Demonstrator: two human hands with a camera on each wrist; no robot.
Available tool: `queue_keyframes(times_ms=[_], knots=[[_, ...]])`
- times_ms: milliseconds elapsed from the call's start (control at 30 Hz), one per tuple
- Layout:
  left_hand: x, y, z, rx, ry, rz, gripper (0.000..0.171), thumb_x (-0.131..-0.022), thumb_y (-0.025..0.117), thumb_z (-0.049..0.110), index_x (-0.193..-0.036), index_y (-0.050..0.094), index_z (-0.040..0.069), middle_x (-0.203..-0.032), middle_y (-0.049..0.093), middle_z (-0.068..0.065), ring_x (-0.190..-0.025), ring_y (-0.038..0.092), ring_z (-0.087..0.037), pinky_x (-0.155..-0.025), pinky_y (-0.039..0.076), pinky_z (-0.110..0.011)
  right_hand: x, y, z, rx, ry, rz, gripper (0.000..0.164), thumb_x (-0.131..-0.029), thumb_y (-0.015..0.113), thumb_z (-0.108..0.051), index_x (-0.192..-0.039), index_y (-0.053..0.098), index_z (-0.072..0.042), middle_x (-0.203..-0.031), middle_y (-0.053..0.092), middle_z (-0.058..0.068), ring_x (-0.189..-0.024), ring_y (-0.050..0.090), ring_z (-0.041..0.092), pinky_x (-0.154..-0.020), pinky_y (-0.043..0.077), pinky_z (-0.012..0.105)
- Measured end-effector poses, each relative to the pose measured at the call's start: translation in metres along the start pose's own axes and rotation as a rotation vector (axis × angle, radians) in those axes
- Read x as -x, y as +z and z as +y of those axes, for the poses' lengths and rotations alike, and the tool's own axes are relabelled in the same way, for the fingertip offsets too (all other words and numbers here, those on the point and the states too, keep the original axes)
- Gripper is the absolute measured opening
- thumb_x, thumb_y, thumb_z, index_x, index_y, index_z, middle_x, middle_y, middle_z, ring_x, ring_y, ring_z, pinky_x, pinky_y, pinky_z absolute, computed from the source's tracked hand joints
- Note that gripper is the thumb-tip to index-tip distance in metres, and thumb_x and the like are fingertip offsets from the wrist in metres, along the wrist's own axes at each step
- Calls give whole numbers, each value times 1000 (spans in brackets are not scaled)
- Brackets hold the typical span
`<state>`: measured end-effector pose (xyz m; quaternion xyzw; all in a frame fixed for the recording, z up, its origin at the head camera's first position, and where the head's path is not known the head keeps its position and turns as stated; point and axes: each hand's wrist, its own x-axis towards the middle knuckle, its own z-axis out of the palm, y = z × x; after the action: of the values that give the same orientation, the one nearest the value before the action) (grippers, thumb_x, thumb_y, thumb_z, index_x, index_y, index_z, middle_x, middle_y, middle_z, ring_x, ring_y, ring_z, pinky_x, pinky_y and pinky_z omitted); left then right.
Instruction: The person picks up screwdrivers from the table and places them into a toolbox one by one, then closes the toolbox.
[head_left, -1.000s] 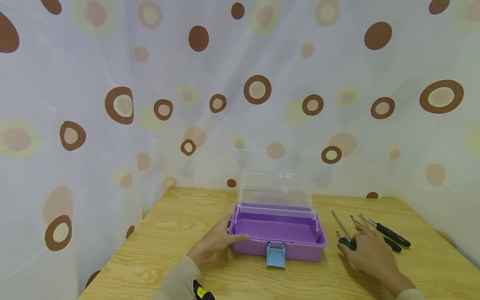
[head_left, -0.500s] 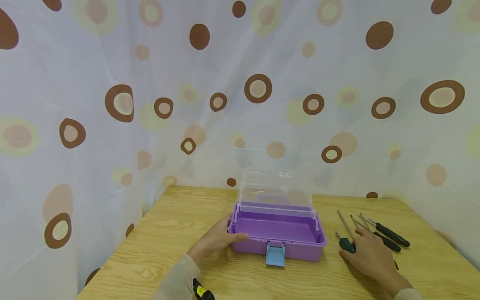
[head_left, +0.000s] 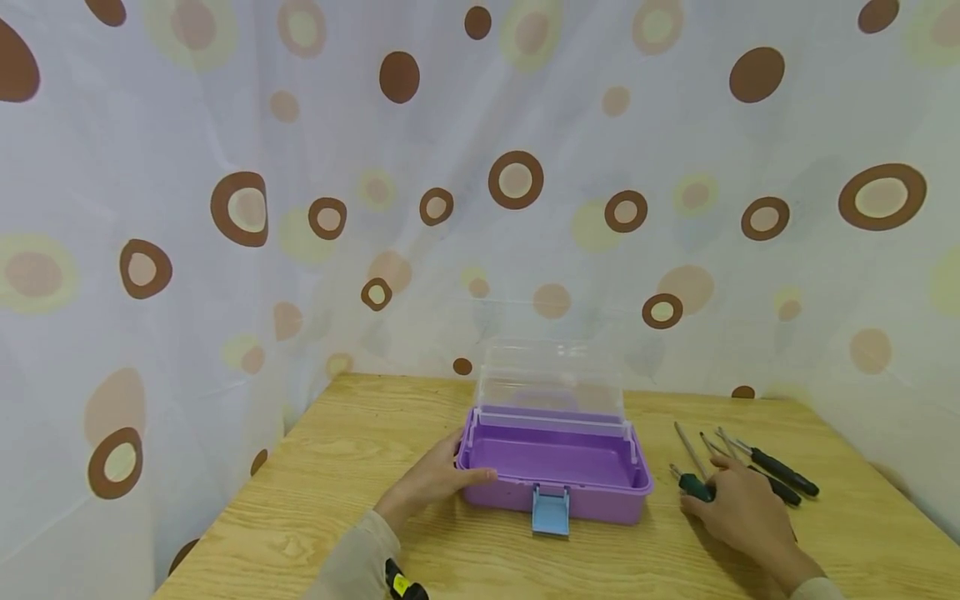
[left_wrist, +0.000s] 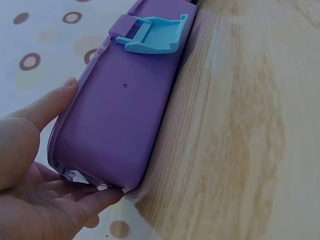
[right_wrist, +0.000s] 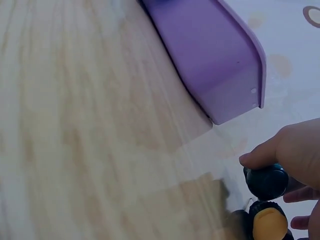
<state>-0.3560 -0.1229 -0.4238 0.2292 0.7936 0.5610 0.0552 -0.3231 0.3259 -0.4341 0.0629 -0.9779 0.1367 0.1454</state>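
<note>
I see the counter [head_left: 315, 467] cut off below, and on it the purple box [head_left: 502, 497], its clear lid [head_left: 551, 375] faint. The left hand [head_left: 435, 479] has its fingers gripping the box's left end. The right hand [head_left: 746, 512] touches a green-handled screwdriver [head_left: 697, 487]; its fingers are partly hidden, so I can't tell whether they grip.
</note>
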Motion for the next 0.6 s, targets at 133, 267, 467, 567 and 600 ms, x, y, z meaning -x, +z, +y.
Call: queue_keyframes(times_ms=[133, 267, 467, 567, 600], knots=[[0, 0, 0, 8, 6, -3, 95, -94, 79, 27, -165, 20, 6, -159, 40, -21, -143, 41, -40, -118, 29, -58, 0, -5, 2, -30, -25, 49, 45, -88, 80, -43, -88, 78, 3, -129, 58, 40, -101, 64, 55, -68, 59, 55], [1, 0, 0, -1, 6, 2, 98, -93, 80, 29, -165, 19, 6, -159, 40, -21, -143, 41, -41, -118, 28, -59, -1, -14, 2, -74, -10, 63, 55, -90, 79, -42, -100, 75, 11, -130, 56, 41, -100, 65, 52, -77, 58, 59], [1, -1, 1, -9, -2, 5, 98, -92, 80, 30, -165, 19, 5, -158, 41, -21, -142, 43, -40, -117, 29, -59, -5, -27, 0, -159, 51, 21, 63, -93, 75, -44, -111, 70, 16, -139, 49, 40, -115, 56, 56, -89, 51, 66], [1, -1, 1, 5, 6, -5, 96, -93, 80, 28, -165, 19, 7, -159, 41, -20, -142, 42, -38, -118, 29, -58, -6, -33, -3, -188, 50, 5, 66, -95, 73, -45, -115, 68, 17, -141, 47, 41, -125, 43, 62, -96, 41, 74], [1, -1, 2, 7, 10, -7, 96, -93, 79, 28, -166, 19, 7, -159, 40, -19, -142, 42, -38, -118, 29, -58, -6, -34, -4, -197, 45, 3, 67, -95, 73, -46, -116, 68, 18, -141, 46, 41, -126, 41, 63, -96, 40, 74]])
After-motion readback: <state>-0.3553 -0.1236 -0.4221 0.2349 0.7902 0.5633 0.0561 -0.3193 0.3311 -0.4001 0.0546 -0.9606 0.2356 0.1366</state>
